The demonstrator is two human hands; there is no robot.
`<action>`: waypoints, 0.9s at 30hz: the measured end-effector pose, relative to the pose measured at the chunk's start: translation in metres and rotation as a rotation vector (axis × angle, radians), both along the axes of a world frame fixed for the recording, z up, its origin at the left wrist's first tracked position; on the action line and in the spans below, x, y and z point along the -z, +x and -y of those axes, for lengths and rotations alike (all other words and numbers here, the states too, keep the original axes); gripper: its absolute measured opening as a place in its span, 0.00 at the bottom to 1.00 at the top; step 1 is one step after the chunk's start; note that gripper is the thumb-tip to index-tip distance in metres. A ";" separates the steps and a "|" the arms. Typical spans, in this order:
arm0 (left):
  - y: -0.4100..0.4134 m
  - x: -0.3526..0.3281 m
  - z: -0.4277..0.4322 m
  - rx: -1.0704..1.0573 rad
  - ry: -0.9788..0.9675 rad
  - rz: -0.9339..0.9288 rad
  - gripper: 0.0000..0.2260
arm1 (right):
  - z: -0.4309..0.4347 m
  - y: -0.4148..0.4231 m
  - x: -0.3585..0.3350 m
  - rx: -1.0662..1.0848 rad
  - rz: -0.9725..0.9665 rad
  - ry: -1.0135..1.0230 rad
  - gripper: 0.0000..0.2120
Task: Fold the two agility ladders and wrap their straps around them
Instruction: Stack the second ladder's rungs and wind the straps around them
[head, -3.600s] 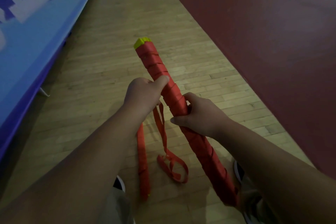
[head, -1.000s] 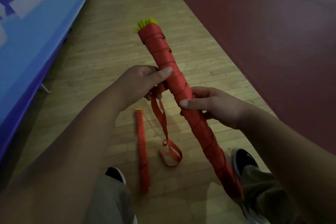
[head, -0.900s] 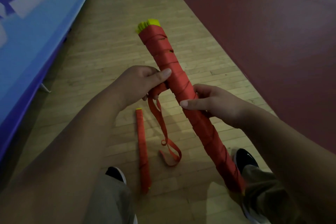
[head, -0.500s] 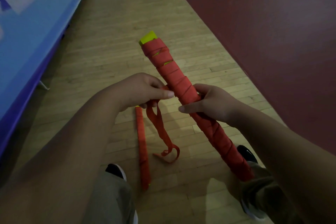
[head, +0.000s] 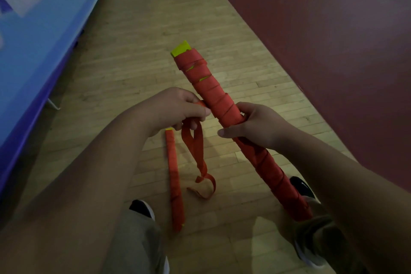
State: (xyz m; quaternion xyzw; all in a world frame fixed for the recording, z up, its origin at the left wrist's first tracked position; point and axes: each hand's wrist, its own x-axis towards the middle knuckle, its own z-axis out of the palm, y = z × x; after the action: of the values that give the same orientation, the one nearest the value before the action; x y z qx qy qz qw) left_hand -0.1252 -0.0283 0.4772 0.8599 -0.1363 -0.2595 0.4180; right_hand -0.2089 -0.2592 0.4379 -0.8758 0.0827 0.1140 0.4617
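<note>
A folded agility ladder bundle (head: pixel 213 91), yellow rungs wound in red strap, slants from upper centre down to my right shoe. My right hand (head: pixel 253 124) grips the bundle at its middle. My left hand (head: pixel 178 109) pinches the loose red strap (head: pixel 198 151) right beside the bundle; the strap's free end hangs down and curls on the floor. A second wrapped ladder bundle (head: pixel 174 180), thinner, lies on the wooden floor between my feet.
A blue padded barrier (head: pixel 40 35) runs along the left. Dark red court surface (head: pixel 322 29) covers the right, with a strip of wooden floor (head: pixel 138 55) between. My shoes (head: pixel 142 207) stand at the bottom.
The bundle has tilted lower and turned in my right hand. My left hand has drawn the strap closer against the bundle; the hanging tail has shortened a little.
</note>
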 end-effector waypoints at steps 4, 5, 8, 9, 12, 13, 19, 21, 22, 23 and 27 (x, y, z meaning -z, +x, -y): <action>-0.005 -0.004 0.009 -0.066 -0.038 -0.026 0.18 | -0.003 -0.002 0.003 0.015 0.010 -0.004 0.23; -0.006 -0.005 0.010 -0.082 -0.045 -0.033 0.21 | -0.004 -0.002 0.004 0.017 0.015 -0.008 0.24; -0.008 -0.005 0.013 -0.111 -0.029 -0.012 0.25 | -0.008 -0.005 0.005 0.011 0.025 -0.008 0.30; -0.008 -0.005 0.015 -0.123 -0.014 0.004 0.27 | -0.010 -0.006 0.006 0.006 0.030 -0.008 0.31; -0.009 -0.005 0.021 -0.191 0.026 0.049 0.32 | -0.017 -0.009 0.009 0.015 0.048 -0.045 0.29; -0.010 -0.005 0.023 -0.214 0.044 0.069 0.34 | -0.020 -0.009 0.011 0.020 0.056 -0.070 0.29; -0.016 0.001 0.036 -0.286 0.151 0.237 0.30 | -0.026 -0.010 0.017 0.057 0.058 -0.161 0.25; -0.016 0.000 0.038 -0.274 0.166 0.264 0.28 | -0.027 -0.010 0.017 0.074 0.053 -0.181 0.23; -0.016 0.000 0.038 -0.270 0.170 0.272 0.28 | -0.029 -0.011 0.017 0.081 0.057 -0.196 0.23; -0.016 -0.001 0.038 -0.268 0.173 0.279 0.27 | -0.030 -0.011 0.017 0.089 0.068 -0.220 0.23; -0.014 0.002 0.039 -0.260 0.208 0.322 0.27 | -0.033 -0.015 0.012 0.129 0.101 -0.348 0.23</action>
State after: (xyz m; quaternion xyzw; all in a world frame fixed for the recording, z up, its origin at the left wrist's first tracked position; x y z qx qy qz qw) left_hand -0.1397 -0.0671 0.4756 0.9389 -0.0621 -0.0755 0.3299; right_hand -0.2235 -0.2267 0.4260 -0.9399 0.1341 0.0241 0.3130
